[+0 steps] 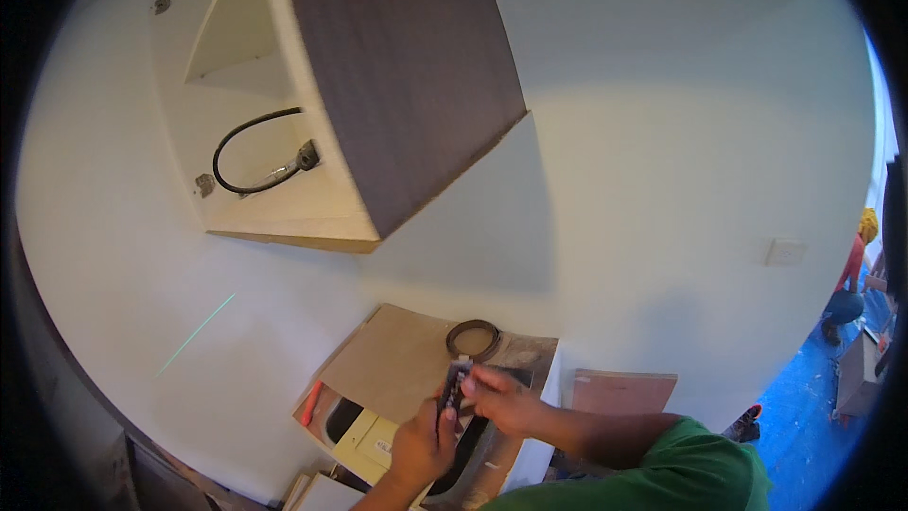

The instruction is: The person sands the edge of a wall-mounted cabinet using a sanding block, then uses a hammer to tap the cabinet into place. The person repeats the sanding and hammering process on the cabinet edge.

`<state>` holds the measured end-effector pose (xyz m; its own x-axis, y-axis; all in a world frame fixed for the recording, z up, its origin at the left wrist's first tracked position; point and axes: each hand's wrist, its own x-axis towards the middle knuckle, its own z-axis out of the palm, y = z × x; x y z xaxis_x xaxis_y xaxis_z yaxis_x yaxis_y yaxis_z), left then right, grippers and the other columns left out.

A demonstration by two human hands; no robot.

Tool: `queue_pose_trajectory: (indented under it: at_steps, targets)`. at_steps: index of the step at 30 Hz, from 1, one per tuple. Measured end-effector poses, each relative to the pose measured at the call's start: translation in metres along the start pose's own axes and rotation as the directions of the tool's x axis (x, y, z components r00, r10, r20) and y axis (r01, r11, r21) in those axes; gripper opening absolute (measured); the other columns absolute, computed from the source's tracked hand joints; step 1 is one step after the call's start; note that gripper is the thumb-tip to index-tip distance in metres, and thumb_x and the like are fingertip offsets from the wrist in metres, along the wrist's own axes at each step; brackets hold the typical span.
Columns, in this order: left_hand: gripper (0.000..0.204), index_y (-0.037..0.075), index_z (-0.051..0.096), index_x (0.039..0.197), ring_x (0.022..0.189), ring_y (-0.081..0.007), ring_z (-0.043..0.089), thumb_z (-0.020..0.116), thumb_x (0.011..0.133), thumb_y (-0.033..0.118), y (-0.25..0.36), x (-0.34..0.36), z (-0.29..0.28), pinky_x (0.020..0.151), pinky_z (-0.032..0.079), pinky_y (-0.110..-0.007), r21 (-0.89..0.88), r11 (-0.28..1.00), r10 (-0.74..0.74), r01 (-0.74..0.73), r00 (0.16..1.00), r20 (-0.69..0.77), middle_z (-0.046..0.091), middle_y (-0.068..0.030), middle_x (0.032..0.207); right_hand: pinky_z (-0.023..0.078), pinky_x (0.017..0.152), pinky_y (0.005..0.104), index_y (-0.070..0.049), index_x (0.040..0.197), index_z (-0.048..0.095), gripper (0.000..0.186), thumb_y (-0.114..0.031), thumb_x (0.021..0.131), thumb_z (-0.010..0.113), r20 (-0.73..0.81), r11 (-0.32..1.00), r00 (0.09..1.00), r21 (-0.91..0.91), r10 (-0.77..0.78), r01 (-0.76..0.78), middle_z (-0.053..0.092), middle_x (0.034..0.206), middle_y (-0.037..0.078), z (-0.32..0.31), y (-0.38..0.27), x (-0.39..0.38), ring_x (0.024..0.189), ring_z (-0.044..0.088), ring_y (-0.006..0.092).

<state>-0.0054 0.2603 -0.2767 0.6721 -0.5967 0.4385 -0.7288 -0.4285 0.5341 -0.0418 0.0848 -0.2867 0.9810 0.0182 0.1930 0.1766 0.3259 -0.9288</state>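
Through the head camera I am seeing both of the person's hands working above the low bench [544,351]. The left hand [423,440] is wrapping closed around a small dark tool [454,386]; the right hand [503,401] is pinching narrowly at its upper end, where a pale tip is showing. The tool is sitting over the middle of the bench, just nearer me than a roll of brown strip [474,340]. It is looking small and a little blurred, so I cannot tell what kind it is.

On the bench a tan sheet [397,345] is covering the far left part, a cream panel [367,445] is lying left of the hands, and a red handle [311,402] is resting by the left edge. Above the bench a cabinet [402,85] is hanging, with a black cord [219,147] looping inside. To the bench's right a board [624,392] is leaning against the wall [653,180]; farther right, another person [854,265] is crouching near a blue floor [804,378]. Left of the bench, a green light line [196,334] is crossing the wall.
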Motion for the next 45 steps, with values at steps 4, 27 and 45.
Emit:
queue_pose_trajectory:
  at_steps: [4,27,45]
  targets:
    - [0.018,-0.001,0.053,0.097,0.059,-0.0236,0.067,0.047,0.099,0.016,0.056,0.058,-0.009,0.056,0.054,-0.035,0.141,0.989,0.053,-0.047,0.998,-0.044,0.068,-0.0111,0.072,0.051,0.08,0.0318,0.0,0.107,0.058,0.031,-0.03,0.102,0.048,0.181,0.951,0.954,0.245,-0.238,0.19,0.063,0.099,0.007,-0.046,-0.024,0.044,0.092,0.061,0.015]
    - [0.071,-0.001,0.046,0.133,0.099,-0.0331,0.062,0.074,0.07,0.015,0.237,0.192,-0.014,0.083,0.047,-0.044,0.934,0.317,0.166,0.166,0.96,-0.227,0.059,-0.0207,0.113,0.056,0.073,0.0297,-0.006,0.099,0.062,0.022,-0.028,0.097,0.06,0.355,0.527,0.804,0.848,-0.477,-0.062,0.066,0.09,0.003,-0.082,-0.181,0.12,0.083,0.064,0.0112]
    - [0.059,0.001,0.063,0.122,0.127,-0.0338,0.052,0.065,0.062,-0.002,0.235,0.187,-0.053,0.109,0.037,-0.053,0.983,0.159,0.299,-0.087,0.954,0.036,0.057,-0.0177,0.131,0.047,0.09,0.0287,-0.002,0.108,0.064,0.04,-0.039,0.098,0.057,0.386,0.642,0.776,0.767,-0.498,0.031,0.066,0.096,0.005,-0.055,-0.172,0.126,0.094,0.06,0.011]
